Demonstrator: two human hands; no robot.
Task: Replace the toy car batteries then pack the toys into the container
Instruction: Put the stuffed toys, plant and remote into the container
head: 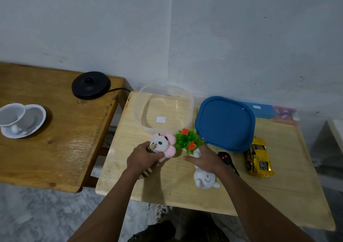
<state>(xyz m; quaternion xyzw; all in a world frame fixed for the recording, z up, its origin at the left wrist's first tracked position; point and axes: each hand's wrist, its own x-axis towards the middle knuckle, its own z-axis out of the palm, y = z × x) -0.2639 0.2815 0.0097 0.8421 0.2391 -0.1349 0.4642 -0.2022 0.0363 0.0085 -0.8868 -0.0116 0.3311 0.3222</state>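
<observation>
My left hand (143, 158) is shut on a pink and white panda plush (163, 145), held just in front of the clear plastic container (187, 100). My right hand (202, 159) grips a small artificial plant (188, 141) with green leaves and orange flowers by its white pot. The blue lid (225, 123) lies right of the container. A gold toy car (259, 157) stands at the right, with a black remote (227, 160) between it and my right hand. A white plush (205, 179) lies under my right forearm. A striped toy (147, 172) peeks out beneath my left wrist.
The pale wooden table (278, 195) holds a blue box (263, 109) and a pinkish pack (285, 114) at the back right. A darker table (55, 130) to the left bears a black kettle base (91, 87) and a white cup on a saucer (20, 119).
</observation>
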